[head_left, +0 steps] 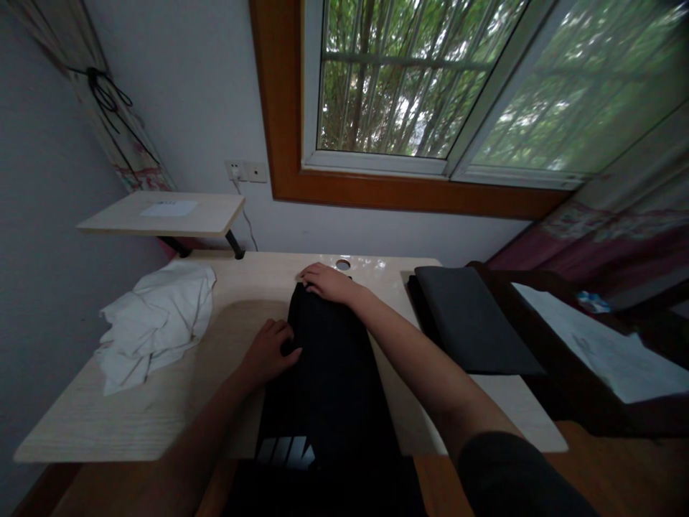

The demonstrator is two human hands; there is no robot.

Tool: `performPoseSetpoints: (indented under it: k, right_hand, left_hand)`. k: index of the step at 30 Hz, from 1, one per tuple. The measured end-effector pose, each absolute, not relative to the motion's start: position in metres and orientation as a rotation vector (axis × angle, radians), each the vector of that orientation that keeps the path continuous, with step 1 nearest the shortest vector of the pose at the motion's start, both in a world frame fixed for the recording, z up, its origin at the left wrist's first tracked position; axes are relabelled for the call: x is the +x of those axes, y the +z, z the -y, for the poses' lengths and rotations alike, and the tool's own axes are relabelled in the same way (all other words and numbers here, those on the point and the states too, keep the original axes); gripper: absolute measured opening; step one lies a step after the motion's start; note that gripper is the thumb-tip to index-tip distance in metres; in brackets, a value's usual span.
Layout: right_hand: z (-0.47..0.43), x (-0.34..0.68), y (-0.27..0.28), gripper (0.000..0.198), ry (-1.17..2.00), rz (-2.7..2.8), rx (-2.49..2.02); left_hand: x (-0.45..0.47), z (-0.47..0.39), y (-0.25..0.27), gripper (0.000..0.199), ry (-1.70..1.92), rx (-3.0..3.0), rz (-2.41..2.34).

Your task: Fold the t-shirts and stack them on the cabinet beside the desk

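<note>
A black garment (336,373), folded long and narrow, lies lengthwise on the pale wooden table (237,280); which garment it is I cannot tell. Its near end hangs over the front edge, where a light grey print (288,452) shows. My right hand (329,282) is at its far end, fingers closed on the top left corner. At the left side of the cloth is my left hand (270,352), its thumb and fingers apart and curved, the thumb touching the black fabric.
To the left, a crumpled white cloth (161,316) lies below a small raised shelf (166,214) with a paper on it. A folded dark grey item (474,316) rests on the table's right side. Beyond is a dark surface with a white sheet (603,345). A window (409,100) is ahead.
</note>
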State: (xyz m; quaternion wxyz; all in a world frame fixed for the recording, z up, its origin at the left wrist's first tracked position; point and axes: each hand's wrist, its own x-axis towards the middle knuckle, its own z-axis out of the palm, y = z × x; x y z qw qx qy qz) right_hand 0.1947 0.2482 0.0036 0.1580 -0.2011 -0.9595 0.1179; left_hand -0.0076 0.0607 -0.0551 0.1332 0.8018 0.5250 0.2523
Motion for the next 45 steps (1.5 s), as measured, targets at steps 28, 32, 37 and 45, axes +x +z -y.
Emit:
performPoseSetpoints:
  k: [28,32,37,45]
  right_hand:
    - [-0.262,0.181,-0.044,0.043,0.735,2.375,-1.027]
    - [-0.262,0.173,-0.038,0.037,0.685,2.29,-1.031]
    - [-0.259,0.161,-0.041,0.035,0.539,2.336,-1.119]
    - [-0.247,0.15,-0.052,0.039,0.369,2.352,-1.128]
  left_hand:
    - [-0.014,-0.053,-0.066,0.03,0.992,1.62,-1.642]
    - [-0.02,-0.055,-0.073,0.03,1.09,1.575,-1.603]
    - [-0.024,-0.056,-0.075,0.032,1.1,1.565,-1.638]
    - [-0.013,-0.052,-0.068,0.034,1.072,1.67,-1.881]
